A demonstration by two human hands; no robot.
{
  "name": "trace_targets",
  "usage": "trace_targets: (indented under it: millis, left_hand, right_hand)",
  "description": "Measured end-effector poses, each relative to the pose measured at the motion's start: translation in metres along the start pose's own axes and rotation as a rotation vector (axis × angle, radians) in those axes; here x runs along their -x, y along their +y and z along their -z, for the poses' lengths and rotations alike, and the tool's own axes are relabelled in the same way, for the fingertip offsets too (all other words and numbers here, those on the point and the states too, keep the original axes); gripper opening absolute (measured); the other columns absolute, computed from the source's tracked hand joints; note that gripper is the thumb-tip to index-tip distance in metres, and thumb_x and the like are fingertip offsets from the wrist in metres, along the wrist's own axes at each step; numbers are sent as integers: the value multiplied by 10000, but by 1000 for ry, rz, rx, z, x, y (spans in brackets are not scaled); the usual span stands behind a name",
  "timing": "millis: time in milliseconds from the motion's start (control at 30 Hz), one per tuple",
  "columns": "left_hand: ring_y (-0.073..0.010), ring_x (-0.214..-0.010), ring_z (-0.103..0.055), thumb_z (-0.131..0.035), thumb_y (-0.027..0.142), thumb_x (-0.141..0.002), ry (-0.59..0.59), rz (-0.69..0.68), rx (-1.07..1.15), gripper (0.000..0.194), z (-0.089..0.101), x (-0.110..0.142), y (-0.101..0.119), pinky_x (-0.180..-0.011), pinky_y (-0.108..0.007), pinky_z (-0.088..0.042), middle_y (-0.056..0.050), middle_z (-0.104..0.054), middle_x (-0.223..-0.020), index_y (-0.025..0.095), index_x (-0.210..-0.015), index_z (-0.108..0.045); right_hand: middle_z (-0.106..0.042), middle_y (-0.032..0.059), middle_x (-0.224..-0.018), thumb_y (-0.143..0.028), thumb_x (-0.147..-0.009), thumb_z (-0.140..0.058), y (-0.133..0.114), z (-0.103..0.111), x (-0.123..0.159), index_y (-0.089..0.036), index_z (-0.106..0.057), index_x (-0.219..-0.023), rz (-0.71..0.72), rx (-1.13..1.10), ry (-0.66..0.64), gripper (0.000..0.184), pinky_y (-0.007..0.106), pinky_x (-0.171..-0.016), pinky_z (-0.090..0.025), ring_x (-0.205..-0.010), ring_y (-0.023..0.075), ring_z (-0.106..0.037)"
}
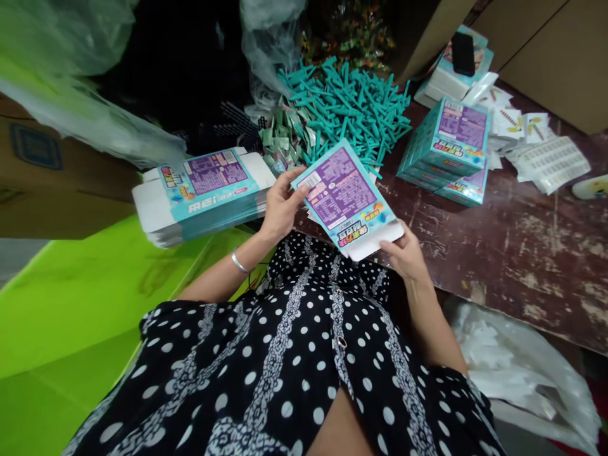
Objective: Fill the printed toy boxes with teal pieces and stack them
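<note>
Glossy teal plastic pieces (351, 114) lie in a tangled heap at upper centre, above scuffed, dark red-brown wood (536, 253). At frame centre, a flat cardboard carton (346, 193), teal with a purple printed panel and white flap, tilts between both hands. The left hand (281, 206) pinches its upper-left corner; the right hand (406, 253) pinches the flap end, fingers curled.

Dim, soft light; edges stretch, and the dark top seems slightly blurred.

Flat ctn stack (216, 180): "MEI"; other txt unclear.
</note>
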State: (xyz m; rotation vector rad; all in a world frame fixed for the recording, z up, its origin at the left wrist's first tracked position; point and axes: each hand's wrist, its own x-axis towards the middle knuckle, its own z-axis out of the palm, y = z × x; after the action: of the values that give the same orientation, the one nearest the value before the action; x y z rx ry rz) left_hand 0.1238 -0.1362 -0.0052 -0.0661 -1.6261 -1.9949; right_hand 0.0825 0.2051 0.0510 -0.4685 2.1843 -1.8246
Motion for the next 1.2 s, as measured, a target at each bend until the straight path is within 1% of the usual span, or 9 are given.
trace_targets:
  millis: [100, 233, 300, 367, 567, 667, 800, 933, 1200]
  left_hand:
    - [-387, -1446, -613, -792, 684, -941, -168, -107, -353, 817, 19, 17, 13, -1200, -600, -541, -167, -628, -1560, 312, -1614, -516]
    - [-484, -1652, -358, -785, 776, -889, -594, -293, -823, 993, 34, 38, 46, -1367, -708, -237, -198, -461, -1737, 305, -1693, -441]
    - [-437, -1485, -582, -708, 776, -951, -847, -181, -817, 862, 37, 41, 57, -1283, -592, -405, -192, -637, -1578, 267, -1627, -540]
    - [-358, -1175, -750, -677, 775, -970, -960, 32, -746, 755, 40, 39, 61, -1045, -436, -545, -163, -779, -1316, 222, -1484, -665]
    - [-279, -909, -752, -799, 733, -867, -965, 443, -619, 565, 67, 24, 50, -798, -326, -499, -86, -832, -1062, 229, -1122, -806]
    - [-273, -883, -757, -866, 707, -799, -968, 555, -564, 530, 81, 21, 43, -782, -319, -509, -74, -845, -1046, 239, -1044, -822]
    - [-281, -871, -760, -851, 730, -799, -991, 606, -568, 537, 93, 23, 36, -752, -324, -512, -90, -840, -1023, 228, -983, -808]
    - [-304, -905, -762, -852, 752, -783, -973, 644, -560, 576, 99, 25, 32, -777, -345, -529, -114, -838, -1065, 222, -1005, -800]
    - [-264, -832, -758, -917, 653, -753, -929, 598, -444, 486, 101, 22, 39, -751, -294, -528, -61, -837, -950, 228, -969, -822]
  right_hand:
    - [-830, 69, -1131, -599, -743, -984, 3, -3, 4, -272, -736, -1310, -18, -145, 100, 700, 372, -862, -664, -962, 262, -783]
    - [-826, 48, -956, -606, -726, -997, 13, -25, 13, -236, -754, -1099, -152, -106, -130, 579, 338, -799, -642, -829, 220, -763]
    - [-811, 45, -909, -672, -765, -943, 16, -39, 12, -218, -740, -1006, -194, -61, -317, 553, 333, -780, -634, -803, 208, -753]
    - [-790, 43, -878, -720, -836, -852, 15, -47, 3, -209, -730, -961, -179, 38, -454, 539, 342, -764, -629, -784, 205, -738]
    - [-781, 99, -1112, -418, -949, -796, 1, -48, -49, -230, -727, -1017, 219, 773, -170, 212, 438, -878, -612, -965, 273, -726]
    - [-773, 113, -1189, -357, -973, -808, -1, -65, -64, -245, -710, -1077, 356, 1002, -256, 182, 493, -978, -595, -1175, 342, -687]
    - [-743, 157, -1243, -401, -908, -912, 3, -99, -69, -217, -679, -1156, 361, 1212, -277, 386, 511, -997, -584, -1238, 388, -654]
    - [-739, 164, -1221, -365, -927, -891, 6, -107, -71, -206, -664, -1156, 332, 1274, -294, 360, 475, -957, -571, -1198, 379, -678]
    - [-848, 76, -1131, -362, -1033, -723, 4, -84, -78, -258, -781, -1123, 275, 1068, -352, 150, 412, -880, -579, -994, 308, -795]
